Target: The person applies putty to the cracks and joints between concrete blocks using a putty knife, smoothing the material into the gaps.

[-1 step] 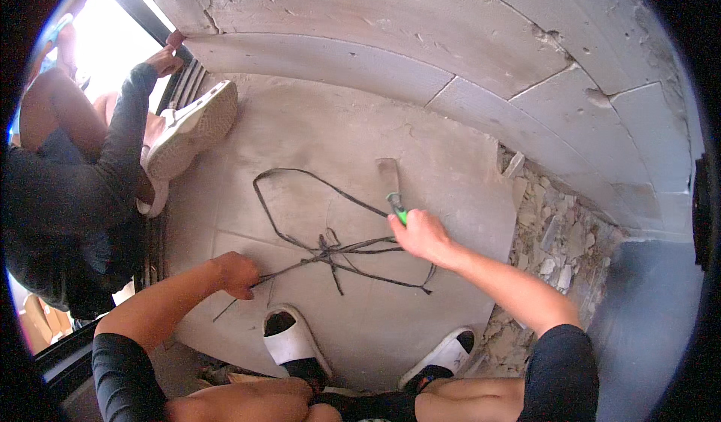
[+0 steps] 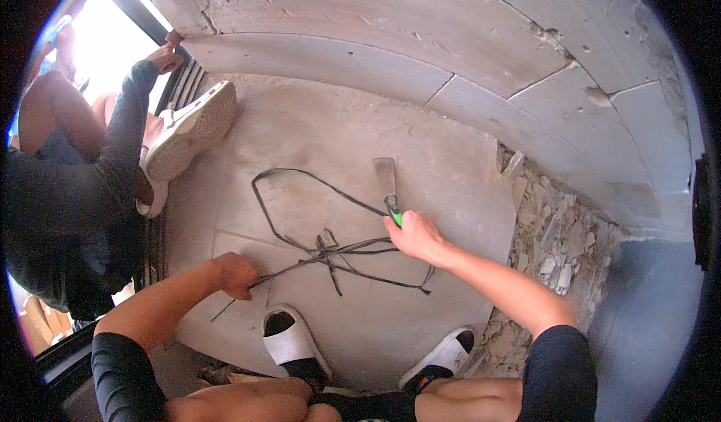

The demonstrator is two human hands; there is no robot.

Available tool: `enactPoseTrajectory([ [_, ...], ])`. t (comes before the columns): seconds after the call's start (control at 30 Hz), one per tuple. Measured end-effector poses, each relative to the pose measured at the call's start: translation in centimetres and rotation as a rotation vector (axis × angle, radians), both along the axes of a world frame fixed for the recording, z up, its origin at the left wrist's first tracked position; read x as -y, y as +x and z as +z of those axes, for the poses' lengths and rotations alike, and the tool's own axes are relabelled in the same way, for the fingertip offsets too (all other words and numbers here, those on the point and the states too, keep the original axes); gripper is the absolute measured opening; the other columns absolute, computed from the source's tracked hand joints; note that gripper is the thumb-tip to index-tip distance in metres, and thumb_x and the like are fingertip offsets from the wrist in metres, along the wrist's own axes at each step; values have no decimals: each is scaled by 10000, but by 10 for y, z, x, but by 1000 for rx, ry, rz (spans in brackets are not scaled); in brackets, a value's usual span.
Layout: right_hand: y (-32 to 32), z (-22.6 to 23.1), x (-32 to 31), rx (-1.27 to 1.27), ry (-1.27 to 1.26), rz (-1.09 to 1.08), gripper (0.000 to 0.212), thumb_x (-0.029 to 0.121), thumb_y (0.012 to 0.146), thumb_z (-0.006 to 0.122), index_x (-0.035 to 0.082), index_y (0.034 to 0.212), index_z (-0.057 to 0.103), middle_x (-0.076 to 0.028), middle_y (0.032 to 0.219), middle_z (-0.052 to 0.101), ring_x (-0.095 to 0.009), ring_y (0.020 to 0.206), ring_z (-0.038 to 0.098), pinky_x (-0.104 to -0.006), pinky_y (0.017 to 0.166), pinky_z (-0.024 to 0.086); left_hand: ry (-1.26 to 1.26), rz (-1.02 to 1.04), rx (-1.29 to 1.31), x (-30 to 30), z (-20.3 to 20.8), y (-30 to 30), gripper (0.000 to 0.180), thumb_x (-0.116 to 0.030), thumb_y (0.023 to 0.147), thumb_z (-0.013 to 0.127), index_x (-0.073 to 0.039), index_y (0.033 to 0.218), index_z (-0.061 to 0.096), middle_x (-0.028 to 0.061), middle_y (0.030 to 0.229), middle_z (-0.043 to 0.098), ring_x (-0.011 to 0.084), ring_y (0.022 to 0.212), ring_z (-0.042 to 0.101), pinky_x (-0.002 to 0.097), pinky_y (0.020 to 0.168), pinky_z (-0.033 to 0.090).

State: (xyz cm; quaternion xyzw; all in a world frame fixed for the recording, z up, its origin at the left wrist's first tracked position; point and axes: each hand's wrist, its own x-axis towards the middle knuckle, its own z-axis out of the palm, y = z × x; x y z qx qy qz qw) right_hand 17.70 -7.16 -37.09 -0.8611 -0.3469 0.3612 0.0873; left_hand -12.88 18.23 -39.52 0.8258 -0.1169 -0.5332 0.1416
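My right hand (image 2: 417, 235) is closed around the green handle of a scraper (image 2: 385, 175), whose flat metal blade points away from me, just over the floor or touching it; I cannot tell which. A thin black cord (image 2: 299, 172) lies in loose loops, knotted near the middle. Part of it passes beside or under my right hand. My left hand (image 2: 237, 275) grips the cord near one end, and a short tail sticks out toward the lower left. Below the cord are my feet in white sandals (image 2: 289, 339).
At the left a person in dark clothes sits by a bright opening, one white shoe (image 2: 188, 133) over the floor slab (image 2: 300, 121). Rubble (image 2: 544, 242) fills a gap along the slab's right edge. A block wall (image 2: 360, 9) rises at the far side.
My right hand and the scraper have shifted very slightly to the left, the blade tilting a little. The cord has moved left by a hair. My left hand looks the same.
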Motion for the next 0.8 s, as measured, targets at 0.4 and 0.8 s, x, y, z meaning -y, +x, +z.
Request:
enactPoseTrajectory([
  [0.4,91,-59,-88,-13,-36,-296,619,524,905,455,-54,900,676,-244,802,673,-349,839,687,-448,755,522,14,-50,5,9,3,35,375,-385,737,622,-48,872,715,197,843,681,392,826,660,484,729,539],
  [0.8,67,-60,-99,-20,93,-406,617,504,921,493,-86,991,657,-293,1007,656,-421,986,643,-475,870,495,-3,-41,23,4,-2,32,393,-398,745,648,-35,889,697,199,849,681,395,820,660,498,719,540],
])
